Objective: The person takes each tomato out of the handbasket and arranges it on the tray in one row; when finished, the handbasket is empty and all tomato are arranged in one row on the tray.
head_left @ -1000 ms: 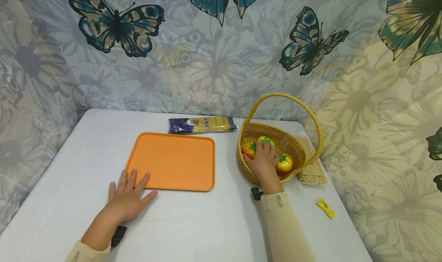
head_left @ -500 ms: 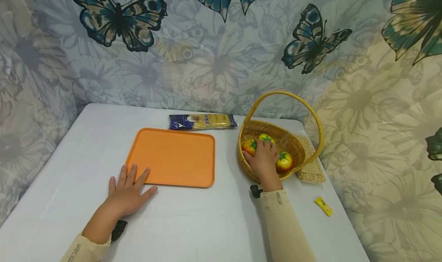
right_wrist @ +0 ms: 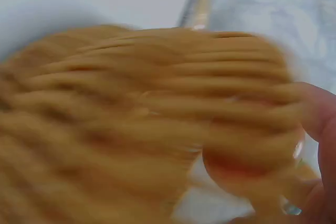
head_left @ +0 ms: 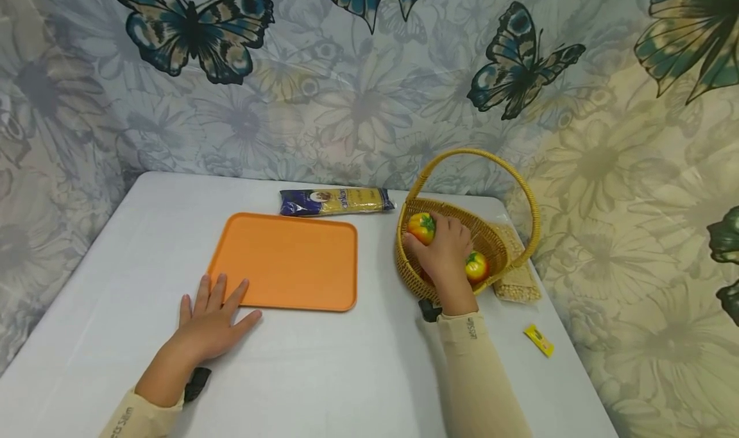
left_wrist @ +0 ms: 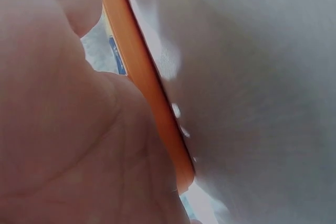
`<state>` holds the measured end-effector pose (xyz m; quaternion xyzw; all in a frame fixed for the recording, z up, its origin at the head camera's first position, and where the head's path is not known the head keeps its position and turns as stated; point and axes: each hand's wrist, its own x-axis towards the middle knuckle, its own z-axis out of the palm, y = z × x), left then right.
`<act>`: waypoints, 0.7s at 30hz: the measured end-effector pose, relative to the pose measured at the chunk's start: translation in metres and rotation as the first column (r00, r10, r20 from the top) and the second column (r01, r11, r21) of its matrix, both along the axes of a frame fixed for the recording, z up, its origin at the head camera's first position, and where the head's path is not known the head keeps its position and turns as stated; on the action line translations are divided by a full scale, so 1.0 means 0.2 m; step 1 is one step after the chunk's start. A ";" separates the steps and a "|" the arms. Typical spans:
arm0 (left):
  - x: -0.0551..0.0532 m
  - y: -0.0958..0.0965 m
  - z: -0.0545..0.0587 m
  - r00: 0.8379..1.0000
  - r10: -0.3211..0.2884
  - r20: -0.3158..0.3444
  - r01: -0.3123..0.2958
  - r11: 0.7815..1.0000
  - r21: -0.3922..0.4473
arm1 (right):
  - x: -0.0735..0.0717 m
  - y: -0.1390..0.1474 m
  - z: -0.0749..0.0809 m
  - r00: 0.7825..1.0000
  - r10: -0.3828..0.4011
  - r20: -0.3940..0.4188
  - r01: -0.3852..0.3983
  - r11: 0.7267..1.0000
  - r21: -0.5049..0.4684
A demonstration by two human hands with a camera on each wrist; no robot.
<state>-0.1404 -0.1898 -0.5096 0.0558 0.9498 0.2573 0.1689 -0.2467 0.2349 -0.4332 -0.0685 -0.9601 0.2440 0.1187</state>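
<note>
In the head view my right hand (head_left: 447,252) is inside a wicker basket (head_left: 412,283) with a tall hoop handle. It grips a red-and-yellow tomato (head_left: 421,227) with a green top, raised near the basket's left rim. A second tomato (head_left: 476,268) lies to the right of the hand; whatever sits under the palm is hidden. The right wrist view is blurred, with the basket's weave in front and part of the tomato (right_wrist: 231,169) beside my fingers. My left hand (head_left: 210,332) lies flat with spread fingers, fingertips on the near left edge of an orange tray (head_left: 288,261).
A blue-and-yellow pasta packet (head_left: 337,202) lies behind the tray. To the basket's right is a clear bag of pale grains (head_left: 518,287), and nearer the right table edge a small yellow wrapped packet (head_left: 539,340). Patterned cloth walls (head_left: 358,104) stand behind the white table (head_left: 323,374).
My right hand has lifted slightly in the basket, and the tomato at its left has risen with it. The tomato at the back is now hidden. My left hand stays put.
</note>
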 end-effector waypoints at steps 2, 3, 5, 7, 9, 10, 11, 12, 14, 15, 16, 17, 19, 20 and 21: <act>0.00 0.00 -0.01 1.000 -0.002 -0.004 0.002 1.000 -0.005 | 0.00 -0.05 0.06 0.999 0.027 -0.042 -0.027 1.000 -0.002; 0.00 0.00 0.00 1.000 -0.002 -0.006 0.002 1.000 -0.005 | 0.00 -0.08 0.08 0.997 0.043 -0.057 -0.044 0.999 -0.002; 0.00 0.00 -0.01 1.000 -0.003 -0.008 0.003 1.000 -0.006 | 0.00 -0.16 0.12 0.994 0.083 -0.073 -0.083 0.997 0.000; 0.00 0.00 -0.01 1.000 -0.002 -0.014 0.002 1.000 0.001 | 0.00 -0.24 0.14 0.990 0.127 -0.069 -0.128 0.992 -0.010; 0.00 0.00 -0.01 1.000 -0.001 -0.015 0.001 1.000 0.006 | 0.00 -0.33 0.12 0.984 0.172 -0.049 -0.174 0.984 -0.041; 0.00 0.00 -0.01 1.000 0.002 -0.014 -0.002 1.000 0.002 | 0.00 -0.37 0.11 0.980 0.197 -0.038 -0.199 0.978 -0.060; 0.00 0.00 -0.01 1.000 0.004 -0.011 -0.004 1.000 0.004 | 0.00 -0.42 0.09 0.976 0.216 -0.022 -0.217 0.973 -0.083; 0.00 0.00 -0.02 1.000 0.008 -0.012 -0.008 1.000 -0.003 | 0.01 -0.46 0.07 0.973 0.232 -0.004 -0.231 0.967 -0.110; 0.00 0.00 -0.02 1.000 0.009 -0.007 -0.009 1.000 -0.006 | 0.01 -0.52 0.02 0.966 0.255 0.041 -0.246 0.956 -0.156; 0.00 0.00 -0.02 1.000 0.009 -0.007 -0.009 1.000 -0.009 | 0.01 -0.55 -0.01 0.963 0.265 0.059 -0.251 0.952 -0.175; 0.00 0.00 -0.02 1.000 0.010 -0.007 -0.010 1.000 -0.013 | 0.02 -0.58 -0.04 0.960 0.269 0.079 -0.250 0.949 -0.190; 0.00 0.00 -0.02 1.000 0.008 -0.007 -0.008 1.000 -0.012 | 0.01 -0.60 -0.07 0.958 0.271 0.097 -0.248 0.948 -0.199; -0.01 0.00 -0.02 1.000 0.004 -0.008 -0.004 1.000 -0.012 | 0.01 -0.63 -0.13 0.953 0.277 0.126 -0.247 0.946 -0.209; -0.01 0.00 -0.02 1.000 0.003 -0.010 -0.003 1.000 -0.017 | 0.01 -0.64 -0.16 0.950 0.281 0.135 -0.250 0.946 -0.205; -0.01 0.00 -0.02 1.000 0.002 -0.011 -0.002 1.000 -0.018 | 0.01 -0.65 -0.18 0.948 0.284 0.143 -0.254 0.947 -0.197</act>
